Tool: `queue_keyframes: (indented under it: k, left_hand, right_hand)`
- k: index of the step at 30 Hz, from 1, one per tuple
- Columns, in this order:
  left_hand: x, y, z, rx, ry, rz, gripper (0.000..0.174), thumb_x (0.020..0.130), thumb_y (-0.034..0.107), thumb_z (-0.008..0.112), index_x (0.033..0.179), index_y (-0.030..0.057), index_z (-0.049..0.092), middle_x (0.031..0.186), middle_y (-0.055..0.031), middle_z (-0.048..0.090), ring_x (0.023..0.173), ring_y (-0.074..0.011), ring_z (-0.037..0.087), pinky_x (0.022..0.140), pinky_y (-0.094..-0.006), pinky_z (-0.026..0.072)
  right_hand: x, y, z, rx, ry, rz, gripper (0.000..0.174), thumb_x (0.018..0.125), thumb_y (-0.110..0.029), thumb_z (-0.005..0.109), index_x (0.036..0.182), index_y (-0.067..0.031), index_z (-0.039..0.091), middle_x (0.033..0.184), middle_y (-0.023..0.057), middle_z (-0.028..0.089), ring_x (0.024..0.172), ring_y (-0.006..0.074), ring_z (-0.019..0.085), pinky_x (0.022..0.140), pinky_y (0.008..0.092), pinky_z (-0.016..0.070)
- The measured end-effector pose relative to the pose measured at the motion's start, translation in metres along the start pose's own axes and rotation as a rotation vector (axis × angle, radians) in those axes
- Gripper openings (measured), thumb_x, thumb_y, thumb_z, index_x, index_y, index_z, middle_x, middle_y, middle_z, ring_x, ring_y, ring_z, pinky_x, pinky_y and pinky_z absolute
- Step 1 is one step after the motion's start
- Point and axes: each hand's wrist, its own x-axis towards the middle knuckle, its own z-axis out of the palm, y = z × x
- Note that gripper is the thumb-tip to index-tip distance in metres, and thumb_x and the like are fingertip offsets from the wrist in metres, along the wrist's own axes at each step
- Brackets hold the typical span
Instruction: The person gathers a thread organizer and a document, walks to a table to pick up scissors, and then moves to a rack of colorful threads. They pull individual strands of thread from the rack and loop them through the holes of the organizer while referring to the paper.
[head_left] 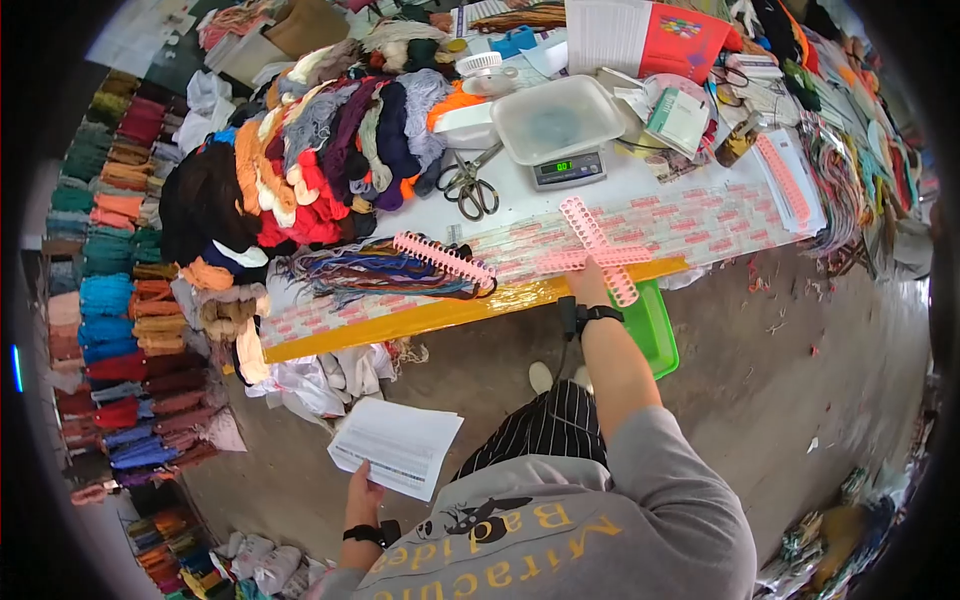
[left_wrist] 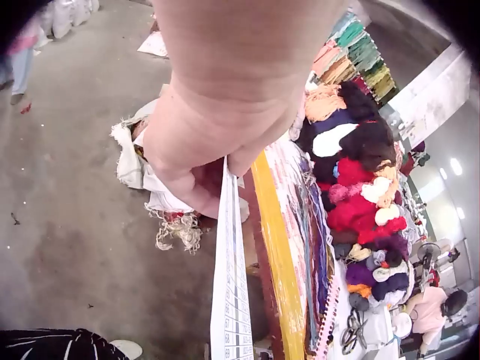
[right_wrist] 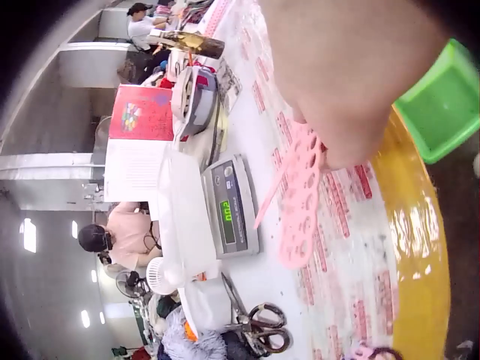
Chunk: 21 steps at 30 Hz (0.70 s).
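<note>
My left hand (head_left: 365, 490) grips printed paper sheets (head_left: 395, 448) by their edge, low beside my body. In the left wrist view, thumb and fingers pinch the papers (left_wrist: 232, 300), seen nearly edge-on. At the table's front edge, my right hand (head_left: 591, 284) holds a pink strip with a row of holes (right_wrist: 301, 217). Two such pink strips (head_left: 582, 220) cross each other at that hand in the head view; its fingertips are partly hidden. Left of them, another pink holed strip (head_left: 445, 258) lies on a bundle of multicoloured threads (head_left: 350, 272).
Behind the strips stand a digital scale (head_left: 568, 170) with a clear tray (head_left: 556, 118) and scissors (head_left: 468, 187). Piled yarn skeins (head_left: 330, 140) cover the table's left. A green bin (head_left: 655, 330) sits below the yellow-taped table edge (head_left: 480, 315). A small bottle (head_left: 738, 140) stands at right.
</note>
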Motion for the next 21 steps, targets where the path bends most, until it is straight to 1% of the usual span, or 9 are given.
queue_keyframes:
  k: [2,3,4,6,8,10,12,17,21]
  left_hand:
    - [0.006,-0.007,0.005,0.021,0.030,0.003,0.036,0.092,0.010,0.051,0.127,0.0040,0.045,0.125,-0.0128,0.054,0.114,-0.0293,0.053,0.100,-0.0456,0.0423]
    - [0.016,-0.010,0.004,0.040,-0.023,-0.017,0.036,0.092,0.010,0.050,0.127,0.0036,0.045,0.124,-0.0131,0.054,0.114,-0.0291,0.053,0.100,-0.0455,0.0423]
    - [0.023,-0.016,0.003,0.059,-0.077,-0.036,0.036,0.092,0.010,0.050,0.127,0.0031,0.045,0.124,-0.0134,0.054,0.114,-0.0290,0.053,0.100,-0.0454,0.0423]
    - [0.011,-0.024,0.033,0.049,-0.064,-0.034,0.035,0.092,0.009,0.049,0.126,0.0017,0.045,0.124,-0.0133,0.054,0.114,-0.0288,0.053,0.101,-0.0449,0.0418]
    - [0.026,-0.040,0.043,0.101,-0.240,-0.062,0.035,0.092,0.007,0.048,0.126,0.0005,0.045,0.124,-0.0134,0.054,0.115,-0.0286,0.052,0.101,-0.0445,0.0416]
    - [0.041,-0.058,0.068,0.111,-0.301,-0.128,0.035,0.091,0.006,0.049,0.126,-0.0001,0.046,0.123,-0.0130,0.055,0.114,-0.0280,0.053,0.099,-0.0440,0.0425]
    - [0.032,-0.080,0.120,0.224,-0.284,-0.118,0.035,0.090,0.008,0.052,0.125,-0.0006,0.047,0.120,-0.0129,0.056,0.110,-0.0273,0.055,0.096,-0.0422,0.0443]
    - [-0.047,-0.151,0.287,0.630,-0.618,-0.059,0.035,0.088,0.006,0.056,0.121,-0.0038,0.050,0.117,-0.0122,0.059,0.104,-0.0244,0.058,0.090,-0.0372,0.0469]
    - [-0.155,-0.257,0.411,0.923,-1.027,0.081,0.033,0.087,0.005,0.056,0.118,-0.0058,0.054,0.108,-0.0112,0.063,0.096,-0.0203,0.061,0.085,-0.0327,0.0483]
  right_hand:
    - [-0.001,0.016,0.011,0.674,0.095,-0.130,0.031,0.079,-0.009,0.059,0.104,0.0077,0.052,0.094,0.0142,0.064,0.089,0.0203,0.062,0.080,0.0304,0.0488]
    - [-0.026,-0.010,-0.012,-0.088,0.042,-0.205,0.028,0.082,-0.006,0.056,0.107,0.0065,0.052,0.098,0.0145,0.064,0.090,0.0226,0.062,0.079,0.0333,0.0500]
    - [-0.037,-0.018,-0.021,-0.094,0.038,-0.213,0.028,0.082,-0.006,0.056,0.107,0.0065,0.052,0.098,0.0145,0.064,0.090,0.0226,0.062,0.079,0.0333,0.0500]
    - [-0.046,-0.007,-0.034,1.211,0.096,0.129,0.025,0.092,-0.011,0.047,0.114,0.0004,0.051,0.111,0.0112,0.058,0.094,0.0237,0.059,0.074,0.0343,0.0516]
    - [-0.052,0.039,-0.070,1.087,0.172,0.184,0.027,0.090,-0.008,0.049,0.116,-0.0008,0.051,0.110,0.0118,0.059,0.093,0.0248,0.060,0.076,0.0372,0.0522]
    - [-0.100,0.014,-0.128,1.096,0.249,0.169,0.028,0.089,-0.007,0.050,0.116,-0.0023,0.050,0.105,0.0114,0.060,0.091,0.0251,0.061,0.077,0.0392,0.0526]
    - [-0.117,0.052,-0.193,1.119,0.333,0.139,0.024,0.091,-0.010,0.047,0.114,-0.0023,0.050,0.101,0.0112,0.060,0.090,0.0257,0.061,0.078,0.0418,0.0527]
    - [-0.222,0.069,-0.376,1.399,0.427,-0.060,0.022,0.096,-0.020,0.044,0.108,-0.0032,0.052,0.101,0.0085,0.061,0.092,0.0218,0.061,0.082,0.0370,0.0504]
    - [-0.310,0.059,-0.505,1.403,0.547,-0.134,0.010,0.093,-0.011,0.049,0.103,-0.0113,0.051,0.097,0.0030,0.062,0.087,0.0153,0.061,0.075,0.0323,0.0502]
